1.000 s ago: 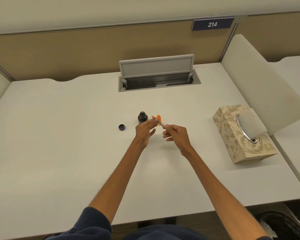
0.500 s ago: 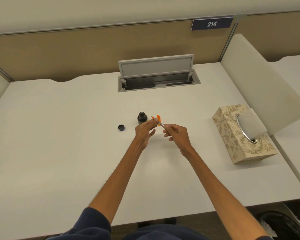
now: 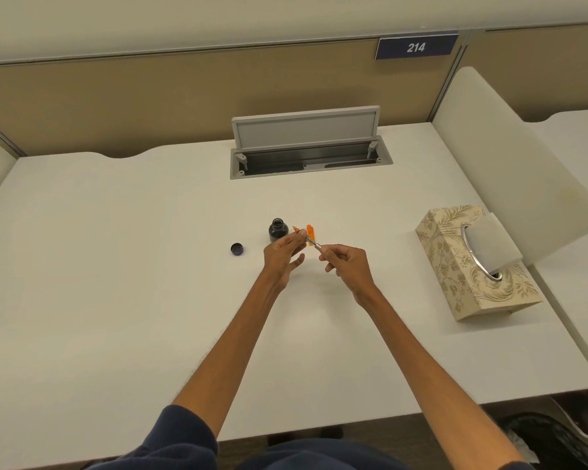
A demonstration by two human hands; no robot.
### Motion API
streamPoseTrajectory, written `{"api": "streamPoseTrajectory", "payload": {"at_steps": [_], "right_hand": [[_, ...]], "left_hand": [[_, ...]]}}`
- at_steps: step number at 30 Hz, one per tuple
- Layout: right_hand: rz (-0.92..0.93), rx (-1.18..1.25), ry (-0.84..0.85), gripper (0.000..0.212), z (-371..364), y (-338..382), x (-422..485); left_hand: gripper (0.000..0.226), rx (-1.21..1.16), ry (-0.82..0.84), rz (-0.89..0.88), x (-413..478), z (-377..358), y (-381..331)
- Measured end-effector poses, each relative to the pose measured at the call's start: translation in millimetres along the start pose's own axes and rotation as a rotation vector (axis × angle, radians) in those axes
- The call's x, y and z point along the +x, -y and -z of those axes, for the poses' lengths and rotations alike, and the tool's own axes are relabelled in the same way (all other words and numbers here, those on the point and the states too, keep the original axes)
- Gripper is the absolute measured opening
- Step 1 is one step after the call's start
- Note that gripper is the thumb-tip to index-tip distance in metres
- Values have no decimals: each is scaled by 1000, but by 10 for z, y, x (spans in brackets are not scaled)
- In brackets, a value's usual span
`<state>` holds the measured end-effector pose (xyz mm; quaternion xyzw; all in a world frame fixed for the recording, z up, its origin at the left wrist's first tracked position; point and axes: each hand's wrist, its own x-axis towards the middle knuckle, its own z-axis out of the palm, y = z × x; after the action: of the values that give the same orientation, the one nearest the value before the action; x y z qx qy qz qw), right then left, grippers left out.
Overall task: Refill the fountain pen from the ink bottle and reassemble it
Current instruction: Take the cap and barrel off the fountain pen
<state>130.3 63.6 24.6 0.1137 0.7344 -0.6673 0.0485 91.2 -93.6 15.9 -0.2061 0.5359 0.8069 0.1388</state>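
The left hand [image 3: 284, 254] pinches the orange front of the fountain pen [image 3: 314, 244] between thumb and forefinger, and the right hand [image 3: 347, 266] pinches its slim silver rear. The pen's long axis slants between the two sets of fingertips. Its orange tip points past the left fingers toward the open ink bottle [image 3: 278, 229], just beyond them and nearer the left hand.

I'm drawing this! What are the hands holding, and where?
A thin silvery pen part: the left hand pinches one end, the right hand the other.
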Motion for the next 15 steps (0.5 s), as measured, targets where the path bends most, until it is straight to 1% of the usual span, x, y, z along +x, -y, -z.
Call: {"api": "streamPoseTrajectory", "payload": {"at_steps": [4,8,11,15], "right_hand": [[3,-3,12,20,30,-10,-11],[-19,-43,72,21,83,-19,-42],[-43,-50,125,21,146,-46,-84],[-44,-48,123,25,213,-59,-136]], "left_hand": [[9,-18,-1,-27,12,23,-13],[10,-57,-35,-50,37,47,-41],[15,-80,-72,-73,84,97,-72],[25,-50,-89,-104,125,156,-118]]}}
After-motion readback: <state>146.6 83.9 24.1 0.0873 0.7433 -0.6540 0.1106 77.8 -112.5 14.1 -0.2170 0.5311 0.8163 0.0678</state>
